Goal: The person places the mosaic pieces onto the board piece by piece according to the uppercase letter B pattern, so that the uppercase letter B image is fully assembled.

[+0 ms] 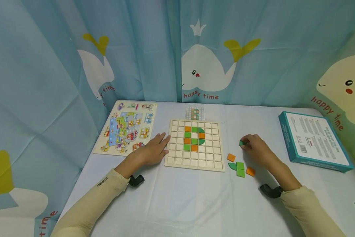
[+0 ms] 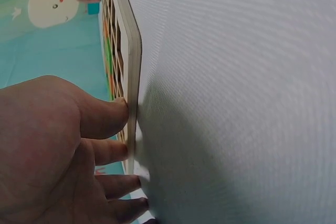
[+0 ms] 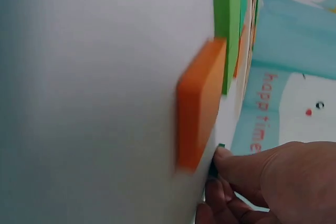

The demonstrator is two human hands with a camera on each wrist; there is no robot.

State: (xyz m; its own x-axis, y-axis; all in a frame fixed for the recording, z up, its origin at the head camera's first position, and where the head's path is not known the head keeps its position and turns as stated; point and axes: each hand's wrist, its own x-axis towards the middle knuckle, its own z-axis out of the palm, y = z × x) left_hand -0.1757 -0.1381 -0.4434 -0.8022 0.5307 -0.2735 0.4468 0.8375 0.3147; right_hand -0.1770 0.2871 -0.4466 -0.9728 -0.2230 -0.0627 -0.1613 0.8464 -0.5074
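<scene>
On my head view I have the person's right hand (image 1: 255, 149) pinching a dark green piece (image 1: 241, 143) between thumb and fingers, to the right of the grid board; the fingers cover much of it, so I can't tell its shape, nor whether it touches the cloth. Nearest that hand I see loose pieces: an orange square (image 1: 231, 157), a dark green quarter-circle (image 1: 232, 166), two light green squares (image 1: 240, 169) set edge to edge, and a second orange square (image 1: 250, 171). The left hand (image 1: 153, 149) has its fingers extended and spread, and my left wrist view shows the thumb touching the edge of the grid board (image 1: 195, 163). On that board I make out orange and light green squares with two dark green quarter-circles, set around one bare cell. Just beyond its far edge lies a printed pattern card (image 1: 195, 113). Farther out I have a vehicle puzzle board (image 1: 98, 150) on the left, a teal box (image 1: 316, 138) with printed text on the right, the white tablecloth (image 1: 165, 204) beneath everything, and a whale-print curtain (image 1: 153, 65) behind.
</scene>
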